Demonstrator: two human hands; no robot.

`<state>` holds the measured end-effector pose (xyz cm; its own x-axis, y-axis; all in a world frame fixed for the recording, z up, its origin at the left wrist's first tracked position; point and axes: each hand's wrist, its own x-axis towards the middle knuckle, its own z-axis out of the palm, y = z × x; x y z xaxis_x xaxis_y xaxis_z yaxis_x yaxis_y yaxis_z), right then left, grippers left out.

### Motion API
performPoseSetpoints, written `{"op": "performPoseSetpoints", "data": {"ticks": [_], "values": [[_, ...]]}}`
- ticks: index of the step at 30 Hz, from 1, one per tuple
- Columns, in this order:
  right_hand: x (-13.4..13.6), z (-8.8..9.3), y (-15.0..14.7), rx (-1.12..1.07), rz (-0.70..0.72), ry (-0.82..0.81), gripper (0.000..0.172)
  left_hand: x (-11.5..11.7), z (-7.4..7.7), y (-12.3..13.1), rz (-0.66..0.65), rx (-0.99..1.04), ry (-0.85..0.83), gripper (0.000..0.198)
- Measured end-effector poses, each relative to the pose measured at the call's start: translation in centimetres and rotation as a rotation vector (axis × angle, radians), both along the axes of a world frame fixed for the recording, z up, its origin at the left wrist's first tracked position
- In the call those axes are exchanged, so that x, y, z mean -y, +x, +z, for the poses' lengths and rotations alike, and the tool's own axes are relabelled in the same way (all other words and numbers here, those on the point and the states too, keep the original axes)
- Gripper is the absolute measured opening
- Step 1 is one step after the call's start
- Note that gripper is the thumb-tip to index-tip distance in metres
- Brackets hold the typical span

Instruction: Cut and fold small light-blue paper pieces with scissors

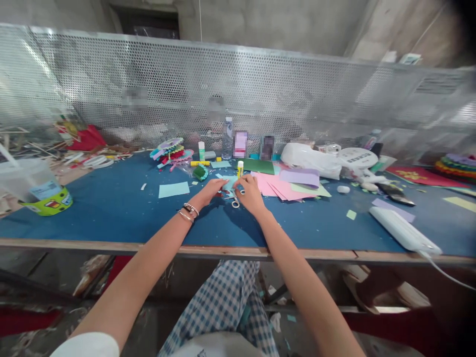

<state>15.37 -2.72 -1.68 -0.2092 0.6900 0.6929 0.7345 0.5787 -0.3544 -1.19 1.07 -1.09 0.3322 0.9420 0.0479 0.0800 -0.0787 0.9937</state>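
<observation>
Head view: small light blue paper piece (229, 183) sits between both hands, low over the counter (223, 233), straight out from the body. It lies right of the left hand (212, 191) and left of the right hand (250, 193); neither is clearly nearer, fingertips of both meet it. Long axis of the piece: can't tell, fingers cover too much. Left hand pinches its left side, thumb on top; right hand is bent inward, fingertips closed on its right side.

Scissors (237, 198) just below the paper, ring handles toward the person, beside the right hand's fingers; touching or not, can't tell, and blades are mostly hidden. Metal looks shiny, rings rounded.

Directly beyond the hands, yellow glue stick (240, 169), upright cylinder, white cap. Left: flat light blue rectangle (174, 190), smooth, long side running left-right; farther in, crumpled dark green craft piece (201, 172), ruffled edge. Right: fanned pink sheets (275, 188), matte, overlapping, with a curled lilac sheet (299, 177) on top.

Outward: clear plastic bottle (227, 141), wrinkled glossy white bag (310, 161), smooth white oblong device (403, 229) with cable. Counter surface is matte blue, littered with scraps; perforated metal panel (178, 74) behind.
</observation>
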Motion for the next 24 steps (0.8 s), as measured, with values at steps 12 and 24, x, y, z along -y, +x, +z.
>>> {"op": "performPoseSetpoints", "data": {"ticks": [12,24], "values": [[-1.4,-0.5,0.0,-0.39,0.142,-0.315,0.019,-0.2,-0.3,0.3,-0.029,0.051,0.052,0.027],[-2.2,-0.4,0.6,-0.885,0.177,-0.497,0.033,0.9,0.7,0.6,-0.212,-0.005,0.054,0.042]]}}
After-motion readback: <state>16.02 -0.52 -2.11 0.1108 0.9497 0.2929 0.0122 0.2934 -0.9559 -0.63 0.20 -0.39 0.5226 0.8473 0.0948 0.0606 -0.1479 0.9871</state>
